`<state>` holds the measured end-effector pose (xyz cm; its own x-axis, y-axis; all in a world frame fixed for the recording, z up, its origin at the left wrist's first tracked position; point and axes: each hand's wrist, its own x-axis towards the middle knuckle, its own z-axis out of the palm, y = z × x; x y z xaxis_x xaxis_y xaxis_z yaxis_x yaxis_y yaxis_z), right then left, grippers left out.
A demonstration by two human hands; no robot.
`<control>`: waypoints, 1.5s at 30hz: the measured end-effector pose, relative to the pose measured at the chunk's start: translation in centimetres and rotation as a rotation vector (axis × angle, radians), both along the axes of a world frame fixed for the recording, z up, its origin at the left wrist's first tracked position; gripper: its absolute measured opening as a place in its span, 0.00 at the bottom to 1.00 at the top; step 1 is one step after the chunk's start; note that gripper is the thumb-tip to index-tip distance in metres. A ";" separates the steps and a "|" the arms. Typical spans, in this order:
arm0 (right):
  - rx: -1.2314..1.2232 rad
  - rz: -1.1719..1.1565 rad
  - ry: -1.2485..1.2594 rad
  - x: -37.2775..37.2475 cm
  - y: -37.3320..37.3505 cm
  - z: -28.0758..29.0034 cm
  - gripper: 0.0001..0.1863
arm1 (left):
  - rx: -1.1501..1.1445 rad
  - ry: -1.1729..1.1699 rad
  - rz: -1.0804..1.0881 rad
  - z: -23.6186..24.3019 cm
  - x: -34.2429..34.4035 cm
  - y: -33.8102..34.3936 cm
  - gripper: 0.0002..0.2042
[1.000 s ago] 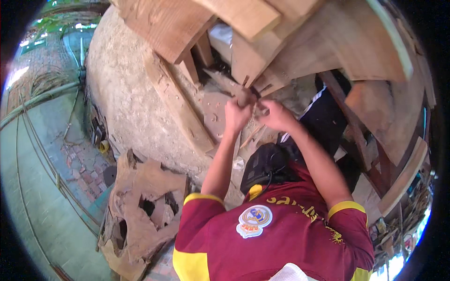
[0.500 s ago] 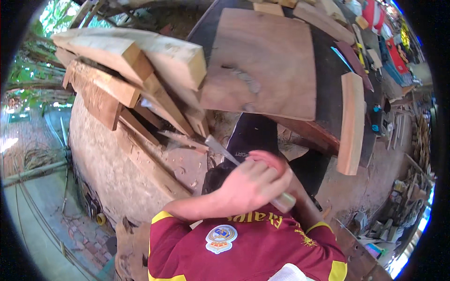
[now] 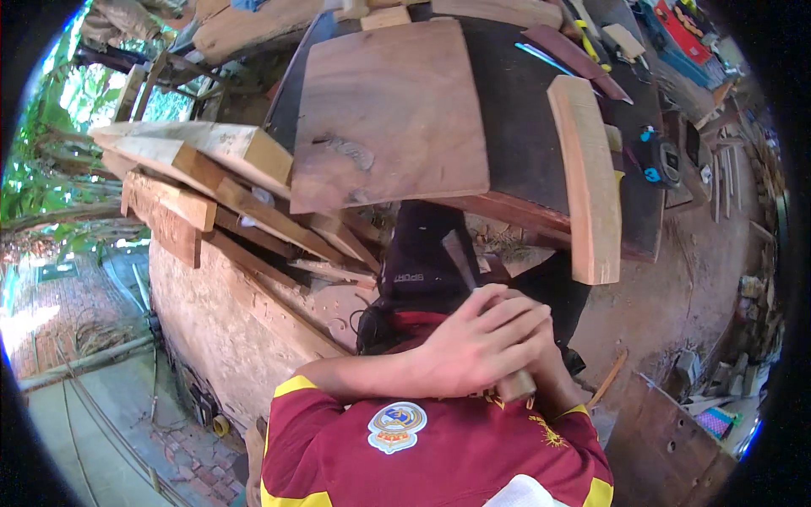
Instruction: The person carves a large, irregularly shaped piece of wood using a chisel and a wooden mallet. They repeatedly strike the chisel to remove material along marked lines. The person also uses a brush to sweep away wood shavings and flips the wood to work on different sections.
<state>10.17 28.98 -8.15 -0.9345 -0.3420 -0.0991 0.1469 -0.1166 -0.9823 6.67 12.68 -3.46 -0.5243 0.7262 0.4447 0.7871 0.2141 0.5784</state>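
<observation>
since half a second ago my view has settled lower and closer: both hands now sit nearer my chest, just above the maroon shirt, and the dark workbench fills more of the upper frame.

nearest to me, my left hand lies on top, fingers curled shut around the wooden handle of a chisel. my right hand is mostly hidden beneath it; it seems wrapped around the same handle, whose pale butt end pokes out below the knuckles, but i cannot tell its grip for sure. the tool's long axis runs from that butt end, low and to my right, up and slightly left to the flat grey blade, which points away from me toward the near edge of the workbench. the blade tip shows against a black cloth hanging below that edge.

farther on, a broad brown board rests on the workbench, overhanging its near edge, straight beyond the blade. a pale curved plank lies along the right side, its end past the near edge. stacked timber offcuts jut out at the left edge. a tape measure sits near the far right corner.
</observation>
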 end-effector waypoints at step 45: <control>0.713 -0.429 0.619 -14.9 -0.5 14.5 0.11 | -0.403 -1.514 0.411 -16.4 -7.5 -9.4 0.20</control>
<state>-4.76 28.45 6.33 -0.9203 -0.0181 0.3909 -0.3233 0.5979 -0.7335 -0.81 3.23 -19.87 -0.4600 0.3689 -0.8077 -0.5678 0.5771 0.5870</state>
